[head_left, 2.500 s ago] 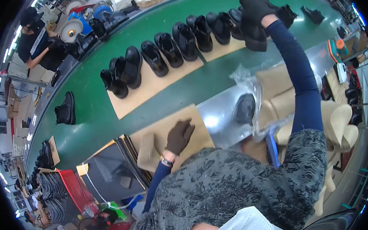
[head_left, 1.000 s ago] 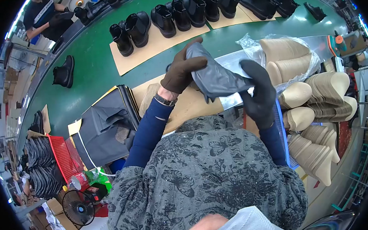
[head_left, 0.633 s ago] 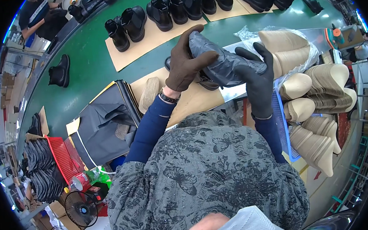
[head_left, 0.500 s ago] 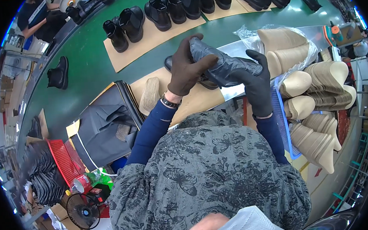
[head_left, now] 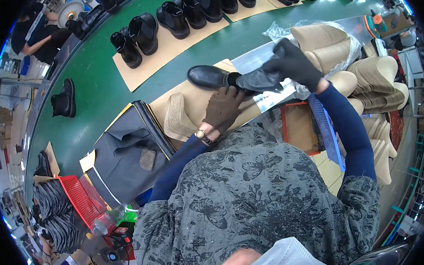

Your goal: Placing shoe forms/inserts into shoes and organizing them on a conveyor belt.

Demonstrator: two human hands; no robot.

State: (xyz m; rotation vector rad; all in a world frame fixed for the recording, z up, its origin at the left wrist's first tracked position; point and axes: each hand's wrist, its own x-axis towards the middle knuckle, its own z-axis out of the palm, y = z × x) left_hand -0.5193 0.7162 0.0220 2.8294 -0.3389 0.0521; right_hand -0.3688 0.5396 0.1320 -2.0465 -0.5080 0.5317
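A black boot [head_left: 207, 77] lies on the bench before me, toe to the left. My left hand [head_left: 221, 107], in a brown glove, holds the boot's near side by its opening, fingers bent against it. In a dark glove, my right hand [head_left: 295, 65] grips the right end of a dark grey, wrinkled, plastic-looking bundle [head_left: 260, 82]. The bundle's other end meets the boot's opening; how far inside it reaches is hidden. A stack of beige insole-shaped boards [head_left: 177, 119] stands left of my left hand, on brown card.
Black boots [head_left: 173, 20] line the far side of the green bench [head_left: 93, 57]. Beige shaped boards [head_left: 323, 38] in clear plastic lie at right, above a blue basket [head_left: 324, 128]. Dark sheets [head_left: 121, 155], a red basket [head_left: 75, 192] and a fan [head_left: 112, 256] are at left.
The bundle went from between both hands down to the boot's opening. My left hand let go of it and came down to the boot; my right hand now grips the bundle from above.
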